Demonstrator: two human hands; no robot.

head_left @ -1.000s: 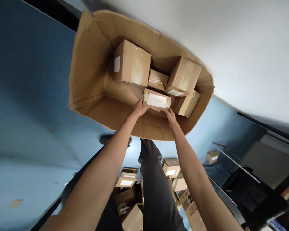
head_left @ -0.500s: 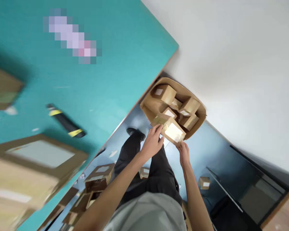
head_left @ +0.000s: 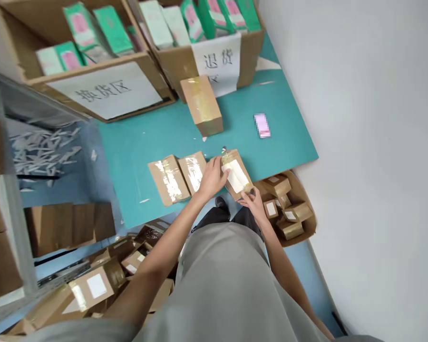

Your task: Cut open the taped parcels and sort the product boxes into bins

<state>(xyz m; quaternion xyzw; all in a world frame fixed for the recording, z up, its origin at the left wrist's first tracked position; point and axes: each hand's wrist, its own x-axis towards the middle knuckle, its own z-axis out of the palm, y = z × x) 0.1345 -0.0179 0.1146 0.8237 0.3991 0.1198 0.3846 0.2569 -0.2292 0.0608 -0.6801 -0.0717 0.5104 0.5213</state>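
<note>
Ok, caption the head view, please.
Two bare hands hold a brown cardboard box with a white label by a teal table.

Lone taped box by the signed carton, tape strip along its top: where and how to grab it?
I'd grip the taped box by its two long sides, near the end facing the wearer, one hand per side, coming in from the wearer's side. It's elongated, and its far end is up against or very near the carton, leaving little finger room there.
</note>
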